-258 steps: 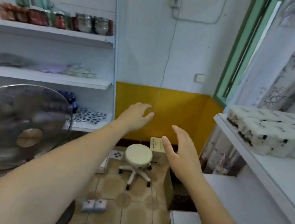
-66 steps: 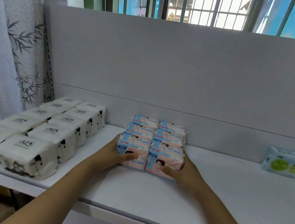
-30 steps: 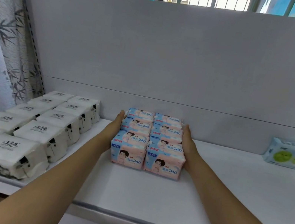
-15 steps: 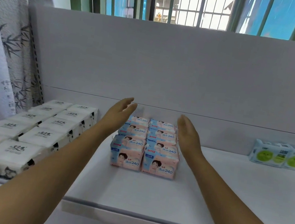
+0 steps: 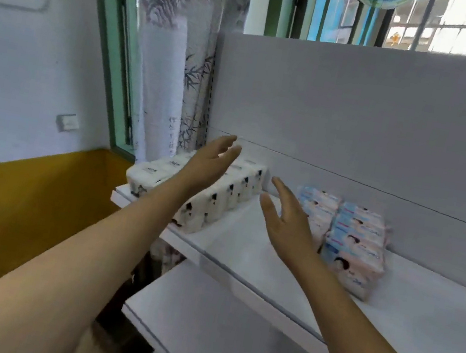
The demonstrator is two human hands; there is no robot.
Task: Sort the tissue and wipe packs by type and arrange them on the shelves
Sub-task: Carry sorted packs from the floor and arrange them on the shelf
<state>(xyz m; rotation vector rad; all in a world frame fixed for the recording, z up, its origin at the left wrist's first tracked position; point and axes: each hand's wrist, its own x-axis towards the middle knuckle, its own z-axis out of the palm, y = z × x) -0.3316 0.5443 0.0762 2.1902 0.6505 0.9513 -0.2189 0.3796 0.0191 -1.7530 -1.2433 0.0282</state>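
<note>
Fingers of the left hand (image 5: 207, 169) and the right hand (image 5: 288, 224) are straight and relaxed, holding nothing, raised above the white shelf (image 5: 244, 249). On it lie soft white tissue packs (image 5: 215, 201) in rows at the left end and glossy pink-and-blue rectangular wipe packs (image 5: 353, 242), stacked near the grey back panel (image 5: 373, 122).

Two hands (image 5: 211, 166); two shelves (image 5: 243, 255); white tissue packs (image 5: 215, 201), pink-blue wipe packs (image 5: 353, 242): counts unclear.

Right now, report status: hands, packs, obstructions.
Left hand open, empty; right hand open, empty. Pink-and-blue packs grouped on upper shelf, white packs in own block at its left end. Nothing between hands and packs.
</note>
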